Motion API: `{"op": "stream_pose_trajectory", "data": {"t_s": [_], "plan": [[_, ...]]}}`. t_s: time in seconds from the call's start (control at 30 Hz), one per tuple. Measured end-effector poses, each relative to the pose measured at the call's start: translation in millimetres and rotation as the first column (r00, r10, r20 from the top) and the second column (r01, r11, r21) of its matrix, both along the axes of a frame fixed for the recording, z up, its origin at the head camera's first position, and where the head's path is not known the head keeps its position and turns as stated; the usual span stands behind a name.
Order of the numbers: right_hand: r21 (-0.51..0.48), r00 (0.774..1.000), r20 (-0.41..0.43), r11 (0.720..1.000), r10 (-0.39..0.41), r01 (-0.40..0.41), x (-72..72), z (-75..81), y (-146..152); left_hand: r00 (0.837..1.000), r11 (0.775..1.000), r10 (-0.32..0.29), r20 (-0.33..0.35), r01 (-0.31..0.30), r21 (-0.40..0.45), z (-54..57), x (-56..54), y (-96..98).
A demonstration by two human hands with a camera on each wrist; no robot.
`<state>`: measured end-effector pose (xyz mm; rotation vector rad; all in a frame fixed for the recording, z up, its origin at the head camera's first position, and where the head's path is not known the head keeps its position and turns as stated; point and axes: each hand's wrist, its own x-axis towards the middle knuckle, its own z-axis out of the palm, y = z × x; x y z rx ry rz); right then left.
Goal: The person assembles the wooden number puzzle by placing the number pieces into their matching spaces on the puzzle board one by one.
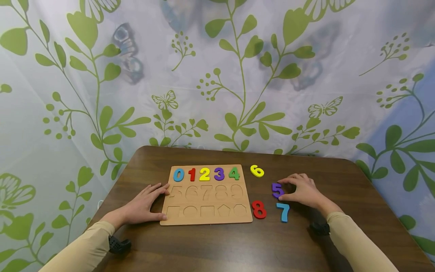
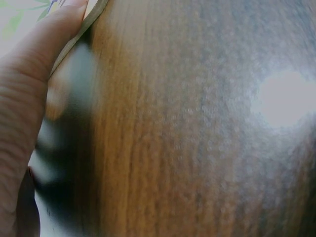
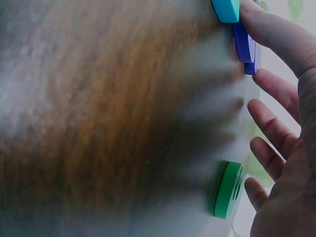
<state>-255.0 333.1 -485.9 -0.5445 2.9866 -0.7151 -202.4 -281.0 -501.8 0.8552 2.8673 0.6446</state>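
Note:
A wooden number board [image 1: 210,199] lies on the table, with blue 0 [image 1: 178,175], red 1, yellow 2, purple 3 and green 4 [image 1: 234,173] in its top row. The two lower rows show bare recesses. My left hand [image 1: 144,206] rests at the board's left edge, thumb and fingers spread and touching it. To the right of the board, my right hand [image 1: 304,192] pinches a purple number 5 [image 1: 277,190] between thumb and index finger. The right wrist view shows the same purple 5 [image 3: 244,44] at the thumb, with the other fingers spread apart.
Near the right hand lie a yellow 6 [image 1: 257,171], a red 8 [image 1: 259,209] and a blue 7 [image 1: 284,212]. A green piece [image 3: 228,190] stands by the little finger in the right wrist view. A leaf-patterned curtain [image 1: 190,75] hangs behind the brown table [image 1: 210,249].

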Motion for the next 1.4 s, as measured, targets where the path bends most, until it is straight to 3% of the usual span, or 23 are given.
{"op": "stream_pose_trajectory", "data": {"t_s": [0.37, 1.4], "plan": [[0.011, 1.000, -0.023, 1.000, -0.002, 0.002, -1.6, -2.2, 0.2, 1.000, 1.000, -0.002, 0.008, 0.002, 0.006, 6.5, 1.4, 2.6], [0.120, 0.999, -0.045, 0.993, -0.016, 0.021, -3.5, 5.2, -7.4, 1.000, 1.000, -0.002, 0.008, 0.002, -0.001, 3.2, 1.5, 1.7]]}}
